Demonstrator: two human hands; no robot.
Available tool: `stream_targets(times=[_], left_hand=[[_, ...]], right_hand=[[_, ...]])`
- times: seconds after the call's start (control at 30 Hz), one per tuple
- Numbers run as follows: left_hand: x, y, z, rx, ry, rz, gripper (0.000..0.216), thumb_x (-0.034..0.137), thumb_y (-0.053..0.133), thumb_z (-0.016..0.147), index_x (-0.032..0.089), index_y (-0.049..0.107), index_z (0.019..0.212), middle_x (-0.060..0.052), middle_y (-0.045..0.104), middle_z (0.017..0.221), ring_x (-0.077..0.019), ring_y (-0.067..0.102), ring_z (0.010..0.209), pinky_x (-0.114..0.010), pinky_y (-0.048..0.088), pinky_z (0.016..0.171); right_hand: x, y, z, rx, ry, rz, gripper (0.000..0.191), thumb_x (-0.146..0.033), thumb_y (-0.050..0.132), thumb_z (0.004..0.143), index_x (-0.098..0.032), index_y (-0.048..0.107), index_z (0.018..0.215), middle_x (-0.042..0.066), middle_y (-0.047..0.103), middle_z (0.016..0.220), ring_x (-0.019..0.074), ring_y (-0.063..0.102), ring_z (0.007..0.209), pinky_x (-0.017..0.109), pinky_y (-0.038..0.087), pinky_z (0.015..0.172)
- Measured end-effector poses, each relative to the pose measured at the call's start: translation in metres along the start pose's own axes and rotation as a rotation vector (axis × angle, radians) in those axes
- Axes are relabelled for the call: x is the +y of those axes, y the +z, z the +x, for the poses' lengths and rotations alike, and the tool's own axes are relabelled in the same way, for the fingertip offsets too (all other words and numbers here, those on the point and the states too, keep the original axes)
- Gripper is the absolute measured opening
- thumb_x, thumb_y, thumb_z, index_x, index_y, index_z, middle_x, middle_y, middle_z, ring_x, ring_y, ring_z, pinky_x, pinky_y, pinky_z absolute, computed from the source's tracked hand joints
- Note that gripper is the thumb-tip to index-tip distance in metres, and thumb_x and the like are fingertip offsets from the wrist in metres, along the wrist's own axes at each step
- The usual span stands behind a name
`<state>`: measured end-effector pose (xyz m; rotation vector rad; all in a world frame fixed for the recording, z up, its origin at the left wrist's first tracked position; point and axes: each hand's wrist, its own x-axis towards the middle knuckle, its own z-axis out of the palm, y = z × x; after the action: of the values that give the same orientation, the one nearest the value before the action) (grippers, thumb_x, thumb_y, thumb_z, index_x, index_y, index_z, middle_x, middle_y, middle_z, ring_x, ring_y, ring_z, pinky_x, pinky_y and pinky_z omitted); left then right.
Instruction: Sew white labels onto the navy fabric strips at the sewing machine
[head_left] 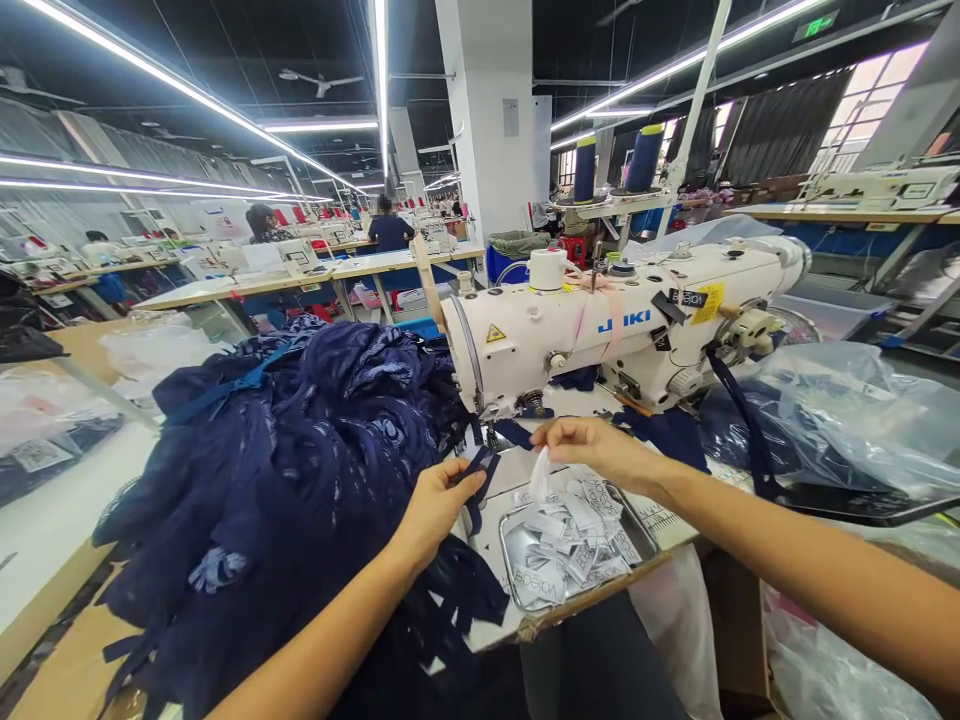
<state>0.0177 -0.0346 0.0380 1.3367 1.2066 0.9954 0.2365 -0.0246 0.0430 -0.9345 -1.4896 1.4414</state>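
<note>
The counter (489, 512) ran beneath both hands; its near edge lay on the wearer's side of the fingers, just past the tray, and bare surface showed only as a narrow lane between the left fingers and that tray, plus a marked patch below the right wrist. The white sewing machine (532, 325) stood just beyond the fingers, its needle end closing off the way forward. A navy fabric pile (300, 450) crowded the left hand (439, 497) on its outer side and spilled over the edge. Clear plastic (862, 390), navy material showing through, lay well to the right of the right fingers. Below and near the right hand (589, 447) sat a metal tray (637, 520), heaped with printed white labels (581, 530). The left fingers pinched a navy strip (480, 468). The right fingers were closed on a blurred white piece (539, 474) hanging beneath them above the tray; a navy strap (514, 433) met their tips, though whether they gripped it too could not be told.
</note>
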Motion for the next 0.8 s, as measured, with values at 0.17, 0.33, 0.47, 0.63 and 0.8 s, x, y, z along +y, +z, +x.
stream_targets(times=[0.17, 0.33, 0.47, 0.63, 0.8], left_hand=[[0.002, -0.001, -0.005, -0.009, -0.001, 0.013, 0.027, 0.04, 0.068, 0.054, 0.014, 0.064, 0.062, 0.001, 0.06, 0.059, -0.0109, 0.049, 0.055, -0.022, 0.037, 0.055], [0.004, -0.004, -0.011, -0.016, -0.005, -0.021, 0.031, 0.043, 0.071, 0.052, 0.013, 0.065, 0.061, 0.0, 0.06, 0.058, -0.0108, 0.048, 0.055, -0.021, 0.037, 0.055], [0.005, -0.007, -0.013, -0.023, -0.018, -0.059, 0.028, 0.039, 0.072, 0.052, 0.014, 0.067, 0.063, 0.0, 0.06, 0.061, -0.0105, 0.049, 0.056, -0.021, 0.037, 0.056], [0.002, -0.011, -0.013, -0.048, 0.015, -0.136, 0.024, 0.038, 0.064, 0.062, 0.015, 0.068, 0.066, 0.001, 0.06, 0.061, -0.0112, 0.05, 0.06, -0.021, 0.038, 0.061], [0.005, -0.007, -0.013, 0.019, 0.01, -0.128, 0.026, 0.036, 0.072, 0.053, 0.014, 0.069, 0.068, 0.001, 0.062, 0.061, -0.0105, 0.05, 0.058, -0.02, 0.038, 0.058]], right_hand=[[0.0, 0.05, 0.011, 0.069, -0.008, 0.083, 0.019, -0.025, 0.069, 0.057, -0.016, 0.052, 0.06, 0.004, 0.057, 0.094, 0.016, 0.053, 0.088, 0.029, 0.039, 0.079], [0.006, 0.067, 0.029, 0.125, -0.011, 0.052, 0.014, -0.02, 0.063, 0.057, -0.017, 0.049, 0.058, -0.003, 0.054, 0.065, 0.0106, 0.049, 0.062, 0.026, 0.039, 0.066], [0.007, 0.07, 0.032, 0.176, -0.033, -0.017, 0.011, -0.017, 0.059, 0.058, -0.017, 0.049, 0.056, -0.005, 0.05, 0.057, 0.0099, 0.046, 0.057, 0.024, 0.036, 0.059], [0.005, 0.073, 0.033, 0.216, -0.044, -0.121, 0.011, -0.013, 0.057, 0.058, -0.017, 0.048, 0.054, -0.006, 0.048, 0.053, 0.0091, 0.043, 0.053, 0.023, 0.033, 0.054], [0.002, 0.075, 0.035, 0.223, -0.02, -0.197, 0.013, -0.01, 0.057, 0.058, -0.017, 0.047, 0.051, -0.007, 0.046, 0.049, 0.0082, 0.041, 0.05, 0.022, 0.032, 0.052]])
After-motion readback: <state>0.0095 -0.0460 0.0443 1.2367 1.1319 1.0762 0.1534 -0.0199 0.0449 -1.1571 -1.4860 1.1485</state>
